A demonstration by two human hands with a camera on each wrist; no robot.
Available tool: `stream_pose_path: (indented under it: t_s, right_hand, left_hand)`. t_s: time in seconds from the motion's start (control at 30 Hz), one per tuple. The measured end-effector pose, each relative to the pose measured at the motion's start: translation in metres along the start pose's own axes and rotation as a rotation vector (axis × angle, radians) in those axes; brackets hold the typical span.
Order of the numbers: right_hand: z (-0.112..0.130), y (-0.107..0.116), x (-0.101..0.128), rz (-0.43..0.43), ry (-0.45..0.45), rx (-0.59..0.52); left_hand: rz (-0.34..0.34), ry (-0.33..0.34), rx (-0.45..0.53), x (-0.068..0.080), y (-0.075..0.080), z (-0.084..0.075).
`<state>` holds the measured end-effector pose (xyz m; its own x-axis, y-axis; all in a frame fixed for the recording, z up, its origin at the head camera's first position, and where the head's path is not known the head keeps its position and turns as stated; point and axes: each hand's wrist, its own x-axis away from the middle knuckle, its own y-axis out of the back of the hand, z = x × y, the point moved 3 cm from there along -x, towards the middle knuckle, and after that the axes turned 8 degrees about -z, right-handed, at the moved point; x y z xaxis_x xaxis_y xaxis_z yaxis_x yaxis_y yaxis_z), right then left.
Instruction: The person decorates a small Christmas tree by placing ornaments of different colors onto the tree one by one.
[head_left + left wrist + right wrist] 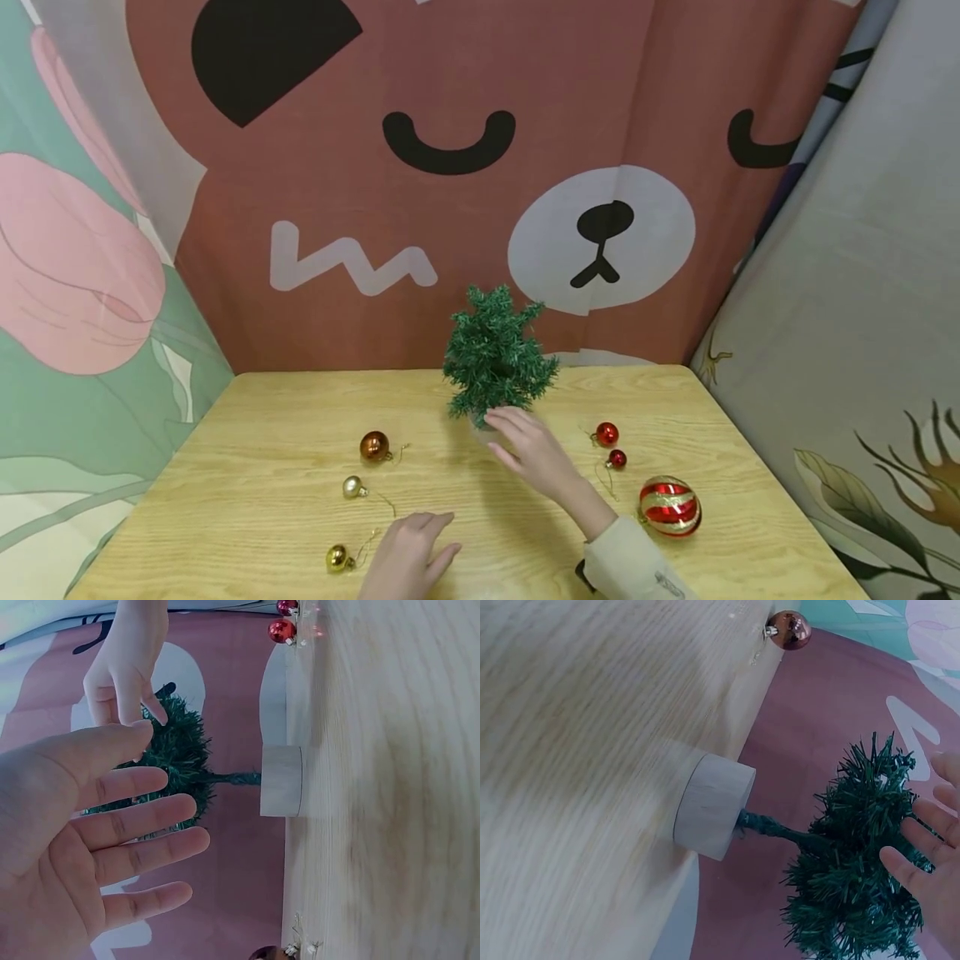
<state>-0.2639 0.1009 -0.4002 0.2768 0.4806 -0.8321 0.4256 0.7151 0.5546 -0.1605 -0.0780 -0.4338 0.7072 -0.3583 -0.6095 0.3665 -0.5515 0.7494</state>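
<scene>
Right hand (pixel 528 454): fingers straight and relaxed, holding nothing, fingertips at the lower branches of the small green tree (pixel 497 358). In the right wrist view the fingertips (pixel 911 866) brush the needles (contact looks light; no curl around the foliage). A pale sleeve (pixel 633 567) covers the wrist.

Left hand (pixel 408 554): open, fingers spread and straight, empty. It lies well in front of the tree, toward the near edge of the table (pixel 247 500); the left wrist view shows the palm (pixel 90 832) open with the tree behind it.

Tree: upright on a round pale wooden base (pixel 712 806), thin wrapped trunk, standing at the far middle of the table.

Left of the tree, running toward the near edge: a copper bauble (pixel 374 446), a silver bauble (pixel 352 487), a gold bauble (pixel 338 557), each with a thin hanging loop. The gold one lies just beside the left hand.

Right of the tree: two small red baubles (pixel 606 434) close together, and nearer the front a larger red ball with white and gold stripes (pixel 670 506), just beside the sleeve.

Surface: light wood-grain tabletop.

Room: behind the tree hangs a brown cloth with a cartoon bear face (pixel 600 237); left of it a green cloth with a pink tulip (pixel 67 267); right of it a grey cloth with leaf prints (pixel 862 350).
</scene>
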Motion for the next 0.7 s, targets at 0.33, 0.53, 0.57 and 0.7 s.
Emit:
stream_pose_path:
  t_s: [0.33,0.53,0.57,0.7]
  right_hand:
    - [0.001,-0.009,-0.014,0.018,0.044,0.095]
    - [0.003,-0.014,-0.021,0.068,0.025,0.171]
    - [0.003,-0.015,-0.023,0.070,0.019,0.185]
    - [0.005,-0.017,-0.029,0.073,-0.038,0.245]
  left_hand:
    - [-0.097,-0.083,0.051,0.009,0.003,0.005]
    - [-0.150,-0.109,0.055,0.012,0.003,0.008]
    - [-0.148,-0.104,0.055,0.012,0.004,0.008]
    - [-0.119,-0.054,0.034,0.012,0.010,0.008]
